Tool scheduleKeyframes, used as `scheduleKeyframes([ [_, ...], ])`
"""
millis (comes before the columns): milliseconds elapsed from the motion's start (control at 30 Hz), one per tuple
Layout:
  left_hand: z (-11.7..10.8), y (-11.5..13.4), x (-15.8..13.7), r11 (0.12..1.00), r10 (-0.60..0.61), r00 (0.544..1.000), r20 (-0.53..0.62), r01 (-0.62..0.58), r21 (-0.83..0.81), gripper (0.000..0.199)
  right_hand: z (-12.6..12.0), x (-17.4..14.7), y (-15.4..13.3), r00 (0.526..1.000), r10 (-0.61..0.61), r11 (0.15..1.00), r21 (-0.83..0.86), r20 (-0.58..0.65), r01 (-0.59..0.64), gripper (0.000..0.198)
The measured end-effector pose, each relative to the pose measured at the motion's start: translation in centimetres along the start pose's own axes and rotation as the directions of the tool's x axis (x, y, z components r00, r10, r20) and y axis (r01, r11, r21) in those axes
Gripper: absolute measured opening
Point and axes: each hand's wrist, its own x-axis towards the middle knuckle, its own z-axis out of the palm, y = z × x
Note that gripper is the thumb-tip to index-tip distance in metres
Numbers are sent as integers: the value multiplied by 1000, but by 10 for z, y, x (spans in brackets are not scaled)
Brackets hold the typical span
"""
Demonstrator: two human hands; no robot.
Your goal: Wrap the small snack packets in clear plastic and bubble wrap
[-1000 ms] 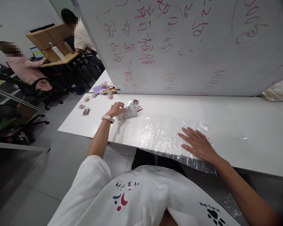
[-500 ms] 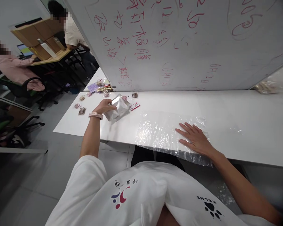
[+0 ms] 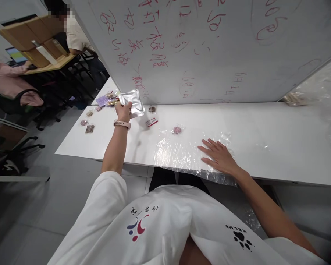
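Observation:
A silver foil pouch [image 3: 135,103] is gripped in my left hand [image 3: 124,111], raised over the table near the foot of the whiteboard. My right hand [image 3: 219,156] lies flat, fingers spread, on a clear plastic bag [image 3: 171,149] whose front edge hangs over the table's edge. One small pink round packet [image 3: 177,130] rests at the bag's upper edge. Left of it is a red and white card-like packet [image 3: 152,122], with a small dark round packet [image 3: 152,109] just behind.
Several small wrapped packets, including a brown one [image 3: 89,128], lie on the table's left end near a purple packet [image 3: 102,101]. The whiteboard [image 3: 168,84] stands along the back. Plastic-wrapped things [image 3: 296,98] sit at the right. Two people sit at desks far left.
My left hand has lifted the foil pouch up and back toward the whiteboard. The pink packet now lies on the plastic bag's upper edge. My right hand stays flat on the bag.

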Motion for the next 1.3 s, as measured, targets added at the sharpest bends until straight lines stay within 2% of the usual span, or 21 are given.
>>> scheduleKeyframes([
  [100, -13, 14, -18, 993, 119, 983, 138, -121, 3, 23, 0, 0, 0, 1000, -1, 1000, -3, -3, 1, 54],
  [200, -8, 8, -74, 993, 87, 891, 446, -111, 28, 25, 2, 0, 1, 1000, 5, 1000, -3, 8, -5, 55],
  [233, -1, 0, -97, 995, 19, 832, 555, -71, 72, 29, 2, 1, 1, 1000, 8, 1000, 2, 12, -8, 56],
  [300, 19, -20, -135, 954, -255, 533, 807, 0, 301, 25, 2, 1, 1, 1000, 9, 1000, 14, 13, -9, 56],
  [333, 30, -30, -147, 918, -325, 476, 817, -47, 393, 25, 2, 1, 1, 1000, 7, 1000, 21, 11, -7, 55],
  [367, 40, -38, -152, 884, -350, 496, 794, -105, 455, 23, 1, 0, 1, 1000, 5, 1000, 27, 8, -5, 55],
  [467, 59, -42, -133, 827, -241, 721, 650, -198, 527, 18, 0, 0, -1, 1000, 11, 999, 48, 6, -12, 55],
  [533, 61, -30, -106, 819, -136, 830, 540, -212, 532, 18, -1, 0, -1, 1000, 21, 998, 63, 9, -21, 55],
  [600, 58, -15, -90, 847, -31, 879, 475, -230, 480, 23, -3, 1, 0, 1000, 21, 997, 81, 15, -22, 55],
  [633, 56, -9, -90, 877, -25, 872, 489, -215, 429, 26, -4, 2, 2, 1000, 15, 996, 92, 22, -17, 55],
  [700, 54, -7, -111, 941, -132, 784, 606, -94, 326, 31, -6, 5, 6, 999, -5, 993, 122, 45, 0, 57],
  [767, 56, -19, -153, 944, -308, 608, 732, 99, 315, 38, -6, 8, 12, 997, -19, 988, 156, 70, 8, 61],
  [800, 58, -30, -176, 932, -356, 557, 750, 156, 327, 45, -6, 10, 15, 997, -15, 985, 170, 77, 2, 64],
  [833, 59, -41, -198, 928, -365, 560, 744, 160, 336, 53, -5, 11, 17, 997, -6, 983, 181, 80, -9, 67],
  [933, 61, -70, -238, 946, -183, 655, 733, -85, 312, 66, -4, 12, 20, 997, 19, 979, 200, 79, -34, 72],
  [967, 61, -74, -239, 930, -116, 654, 748, -194, 314, 66, -4, 12, 20, 997, 18, 978, 204, 79, -34, 72],
  [1033, 60, -73, -226, 874, -79, 572, 816, -354, 333, 65, -6, 12, 18, 997, 12, 977, 211, 77, -28, 69],
  [1133, 61, -61, -192, 814, -172, 371, 913, -468, 343, 67, -11, 12, 15, 997, 9, 976, 217, 77, -26, 65],
  [1200, 64, -56, -180, 770, -167, 271, 948, -565, 297, 65, -14, 13, 13, 997, 7, 975, 220, 78, -24, 63],
  [1233, 66, -56, -180, 732, -139, 247, 959, -627, 268, 62, -14, 13, 13, 997, 5, 975, 221, 78, -22, 62],
  [1300, 72, -60, -191, 630, -55, 265, 963, -739, 239, 55, -14, 13, 13, 997, 4, 974, 224, 75, -21, 59],
])
